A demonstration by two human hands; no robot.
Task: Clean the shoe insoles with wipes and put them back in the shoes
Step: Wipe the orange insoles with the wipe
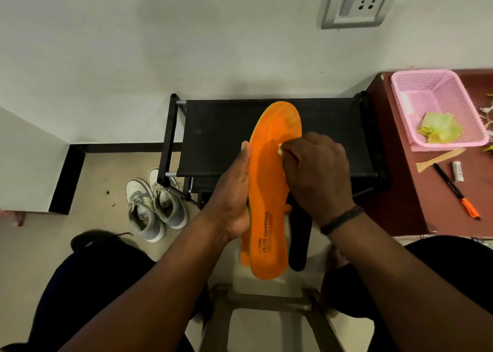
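Note:
An orange insole (269, 191) printed "AIR cushion" is held up lengthwise in front of me, toe end away. My left hand (234, 194) grips its left edge from behind, thumb along the rim. My right hand (317, 175) presses a small pale wipe (281, 148) against the insole's upper middle, fingers curled round it. A second orange insole edge (244, 255) peeks out behind the heel, and a black insole (298, 239) lies below my right wrist. A pair of grey-and-white sneakers (154, 205) stands on the floor at the left.
A black shoe rack (218, 127) stands against the wall ahead. A brown table (416, 191) at the right carries a pink basket (400, 90) with crumpled yellow-green wipes (438, 130), a pen (456, 191) and a small tube (457, 171). A stool frame (266, 301) sits between my knees.

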